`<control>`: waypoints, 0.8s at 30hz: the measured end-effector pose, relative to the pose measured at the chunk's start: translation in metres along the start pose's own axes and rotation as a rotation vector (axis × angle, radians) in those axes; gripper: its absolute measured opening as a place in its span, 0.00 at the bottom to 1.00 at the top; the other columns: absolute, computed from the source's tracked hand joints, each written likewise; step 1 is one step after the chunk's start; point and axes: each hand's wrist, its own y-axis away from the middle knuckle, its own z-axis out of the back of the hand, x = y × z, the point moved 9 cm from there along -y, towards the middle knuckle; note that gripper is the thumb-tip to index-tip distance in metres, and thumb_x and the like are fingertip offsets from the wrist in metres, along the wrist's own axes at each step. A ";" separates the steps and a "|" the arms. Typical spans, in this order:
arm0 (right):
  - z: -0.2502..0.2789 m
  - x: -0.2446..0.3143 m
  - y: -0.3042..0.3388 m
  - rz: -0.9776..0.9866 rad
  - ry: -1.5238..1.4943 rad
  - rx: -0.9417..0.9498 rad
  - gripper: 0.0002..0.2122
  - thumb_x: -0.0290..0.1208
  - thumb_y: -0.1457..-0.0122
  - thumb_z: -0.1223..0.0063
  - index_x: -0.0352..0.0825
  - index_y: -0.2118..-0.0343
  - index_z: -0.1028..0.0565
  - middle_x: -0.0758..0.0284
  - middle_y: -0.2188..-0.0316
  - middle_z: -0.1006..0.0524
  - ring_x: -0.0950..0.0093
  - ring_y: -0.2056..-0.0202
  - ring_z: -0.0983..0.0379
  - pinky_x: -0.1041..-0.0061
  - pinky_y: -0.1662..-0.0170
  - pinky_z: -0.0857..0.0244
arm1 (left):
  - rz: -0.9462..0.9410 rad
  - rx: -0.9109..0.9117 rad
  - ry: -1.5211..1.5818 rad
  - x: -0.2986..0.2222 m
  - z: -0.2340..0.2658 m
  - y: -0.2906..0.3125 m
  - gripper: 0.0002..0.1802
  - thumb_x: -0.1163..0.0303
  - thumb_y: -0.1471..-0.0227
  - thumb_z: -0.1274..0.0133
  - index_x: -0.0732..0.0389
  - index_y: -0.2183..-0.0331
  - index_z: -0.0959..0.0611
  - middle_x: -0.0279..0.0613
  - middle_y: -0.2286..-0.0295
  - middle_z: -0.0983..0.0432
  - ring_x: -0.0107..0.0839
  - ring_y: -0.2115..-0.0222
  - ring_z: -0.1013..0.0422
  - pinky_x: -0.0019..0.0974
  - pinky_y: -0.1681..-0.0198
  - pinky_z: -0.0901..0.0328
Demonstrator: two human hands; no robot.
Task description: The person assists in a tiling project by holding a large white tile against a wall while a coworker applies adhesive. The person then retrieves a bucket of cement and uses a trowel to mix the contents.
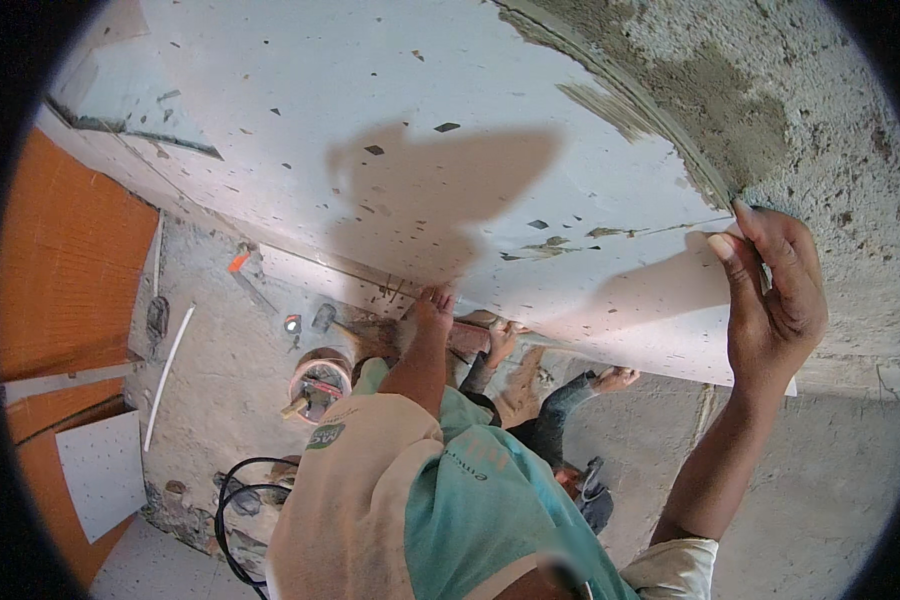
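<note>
A large white tile [590, 235] with dark specks stands against the rough wall, grey mortar smeared along its upper right edge. My right hand [778, 295] pinches its right corner between thumb and fingers, beside the bare cement. Lower down, my left hand [432, 308] is closed at the tile's lower edge with its fingertips bent; part of that grip is hidden. A co-worker crouches below in dark sleeves. One co-worker's hand [502, 340] touches the lower edge near my left hand, and the other hand [615, 379] is farther right along that edge.
On the dusty floor lie a hammer [326, 318], a tape measure [292, 324], an orange-ended tool [240, 262] and a white strip [168, 378]. A bucket [320, 372] holds tools. Black cable [222, 520] loops near my side. Orange panels [75, 270] and a white tile piece [105, 470] stand left.
</note>
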 end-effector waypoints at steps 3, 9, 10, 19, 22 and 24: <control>0.001 -0.001 -0.001 -0.032 -0.069 -0.018 0.15 0.13 0.57 0.41 0.31 0.64 0.22 0.67 0.71 0.27 0.79 0.68 0.31 0.85 0.65 0.37 | 0.015 0.070 -0.003 -0.001 -0.004 -0.003 0.02 0.66 0.47 0.54 0.49 0.70 0.30 0.31 0.83 0.42 0.29 0.81 0.43 0.43 0.55 0.41; 0.000 0.002 -0.001 -0.009 0.004 -0.003 0.14 0.14 0.58 0.41 0.30 0.64 0.23 0.67 0.70 0.27 0.79 0.67 0.31 0.86 0.65 0.37 | -0.012 0.204 -0.089 -0.005 -0.007 -0.009 0.07 0.70 0.48 0.52 0.47 0.67 0.32 0.26 0.85 0.49 0.23 0.84 0.49 0.40 0.52 0.41; 0.001 0.001 -0.001 -0.016 -0.009 -0.008 0.15 0.14 0.57 0.41 0.31 0.64 0.22 0.67 0.70 0.27 0.79 0.67 0.31 0.86 0.65 0.37 | 0.000 0.223 -0.090 -0.004 -0.008 -0.008 0.08 0.70 0.48 0.52 0.45 0.67 0.33 0.25 0.86 0.51 0.23 0.85 0.50 0.41 0.52 0.43; 0.000 0.000 0.000 -0.016 -0.019 -0.016 0.15 0.14 0.57 0.41 0.32 0.63 0.22 0.67 0.70 0.27 0.79 0.67 0.30 0.85 0.64 0.36 | -0.012 0.105 -0.117 -0.008 -0.002 -0.005 0.19 0.67 0.51 0.45 0.43 0.57 0.31 0.24 0.85 0.46 0.23 0.82 0.45 0.49 0.45 0.46; 0.001 -0.005 0.003 -0.038 -0.019 -0.031 0.15 0.14 0.58 0.41 0.32 0.64 0.22 0.67 0.70 0.27 0.79 0.67 0.30 0.84 0.64 0.36 | -0.032 0.037 -0.176 -0.004 -0.004 0.007 0.20 0.67 0.49 0.48 0.50 0.53 0.32 0.28 0.77 0.38 0.26 0.75 0.38 0.46 0.47 0.42; 0.001 -0.003 0.001 -0.037 -0.012 -0.035 0.15 0.14 0.58 0.41 0.31 0.64 0.22 0.67 0.70 0.27 0.79 0.67 0.30 0.84 0.64 0.36 | -0.050 0.019 -0.187 -0.006 -0.003 0.010 0.22 0.67 0.48 0.51 0.54 0.51 0.34 0.33 0.71 0.34 0.30 0.68 0.35 0.45 0.48 0.40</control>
